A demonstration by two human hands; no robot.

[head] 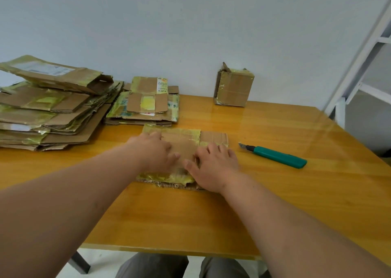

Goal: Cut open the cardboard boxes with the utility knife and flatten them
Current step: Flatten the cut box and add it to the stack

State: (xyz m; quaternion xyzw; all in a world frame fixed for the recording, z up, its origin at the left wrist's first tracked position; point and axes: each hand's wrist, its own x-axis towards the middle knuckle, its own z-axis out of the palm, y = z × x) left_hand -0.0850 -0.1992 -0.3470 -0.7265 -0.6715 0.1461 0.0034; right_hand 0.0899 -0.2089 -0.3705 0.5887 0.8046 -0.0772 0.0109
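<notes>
A glossy yellow-orange wooden table [275, 203] stands against a plain pale wall [190, 23]; a white metal frame [364, 51] rises at the far right.

Flattened box [182, 142]: lies flat at the centre of the table, with yellowed tape along its near and far edges and a bare cardboard flap at its far right corner.

Left hand [156, 153]: palm down on the left part of the flattened box, fingers extended and pressing on the cardboard.

Right hand [213, 167]: palm down on the near right part of the same box, fingers slightly spread and bent at the knuckles, thumb pointing toward the left hand. The two hands sit just beside each other.

Utility knife [275, 155]: green handle, blade tip exposed and pointing left. It lies on the table to the right of the flattened box, apart from both hands.

Upright box [233, 88]: taped, standing at the far edge against the wall, top flap partly raised.

Tall stack of flattened boxes [48, 104]: at the far left. A lower stack [146, 106] sits just beside it, directly beyond the flattened box.
</notes>
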